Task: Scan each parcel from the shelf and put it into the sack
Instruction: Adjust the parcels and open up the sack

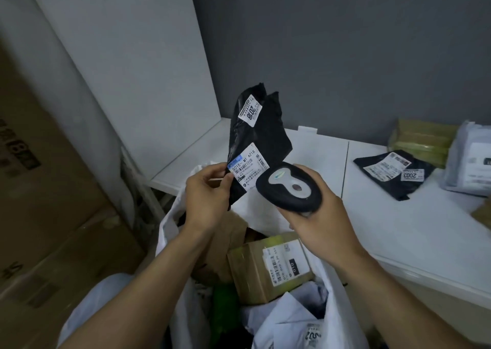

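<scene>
**A:** Where's the parcel?

**B:** The black parcel [259, 136] is in the air over the front edge of the shelf [398, 231], nearly upright above the open mouth of the sack [166, 231]. It's a crumpled plastic mailer. A small tag reading 2018 [249, 111] sits near its top and a shipping label [247, 166] lower down, both facing the camera.

**A:** And the hands?

**B:** The left hand [206, 192] pinches the parcel's lower left edge between thumb and fingertips. The right hand [321, 216] is curled round a black scanner [289, 189] with a pale top. The scanner's head is just beside the shipping label's lower right corner, but I can't tell whether it touches.

**A:** What's in the sack?

**B:** It's a white sack, below both hands. A brown cardboard box [255, 271] with a barcode label lies on top, and a pale soft parcel [289, 319] sits nearer the camera.

**A:** The surface?

**B:** It's a smooth white shelf board, split by a thin seam into two panels. On the right panel lies another black mailer [382, 181], tagged 2003. A greenish-yellow box [419, 141] stands behind it against the wall, and a grey-white bag [470, 162] is at the frame's right edge.

**A:** The room?

**B:** There's a dark grey wall [345, 56] behind the shelf and a white upright panel [132, 69] closing its left end. Large brown cartons [53, 189] are stacked at the far left.
</scene>
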